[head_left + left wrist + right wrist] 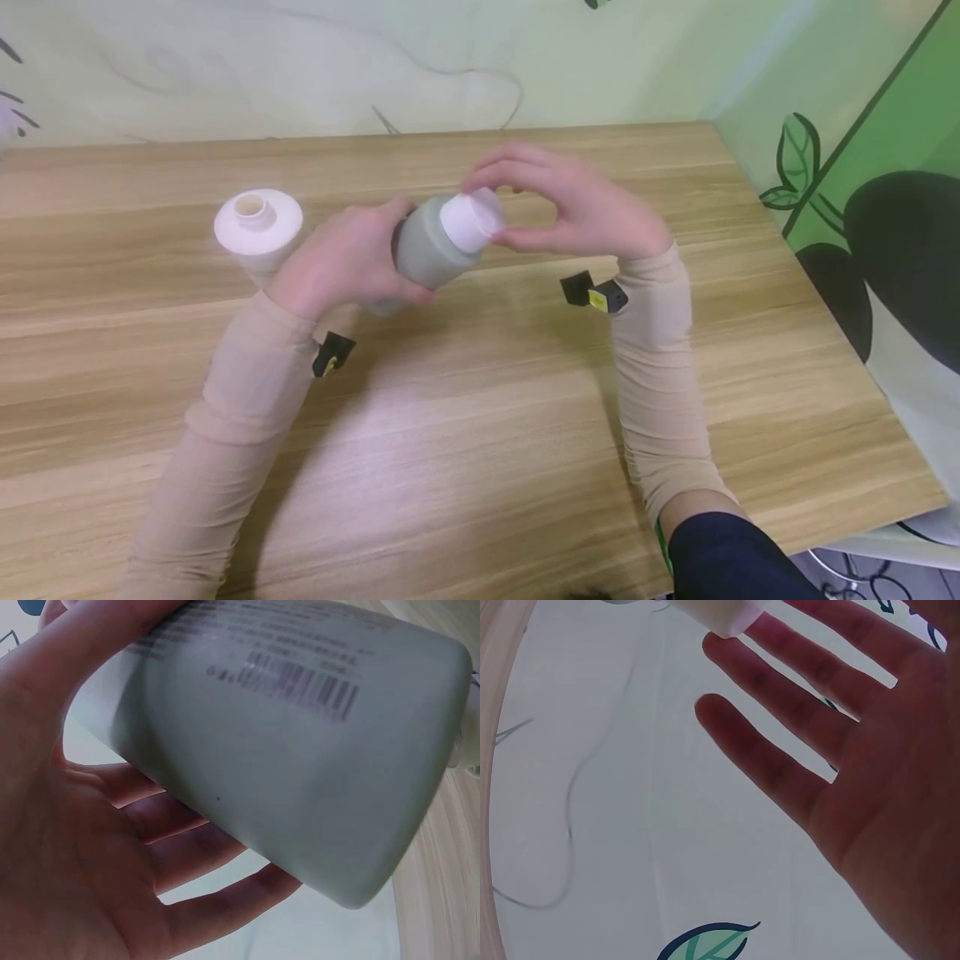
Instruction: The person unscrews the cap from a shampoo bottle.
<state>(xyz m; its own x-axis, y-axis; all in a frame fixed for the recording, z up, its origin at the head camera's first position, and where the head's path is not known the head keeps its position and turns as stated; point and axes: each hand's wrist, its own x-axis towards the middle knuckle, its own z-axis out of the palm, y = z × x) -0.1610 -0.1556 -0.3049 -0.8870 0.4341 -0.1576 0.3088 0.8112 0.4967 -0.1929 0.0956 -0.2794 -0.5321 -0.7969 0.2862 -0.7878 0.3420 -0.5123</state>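
Observation:
My left hand (pixel 341 260) grips a pale grey-green bottle (pixel 426 248), held tilted above the table with its top toward the right. Printed text and a barcode show on the bottle's side (pixel 300 765) in the left wrist view. With thumb and fingers, my right hand (pixel 576 202) pinches the white cap (pixel 468 222) on the bottle's top. In the right wrist view only a corner of the white cap (pixel 724 613) shows by the fingertips. Left of my left hand stands a white bottle (pixel 262 237) with an uncapped neck, its lower part hidden by the hand and wrist.
Under both arms lies a wood-grain table (pixel 465 450), its back edge along a pale wall (pixel 322 75) with a thin drawn line. Black wrist devices (pixel 596 293) sit on both sleeves. A dark rounded shape (pixel 911 250) is beyond the table's right edge.

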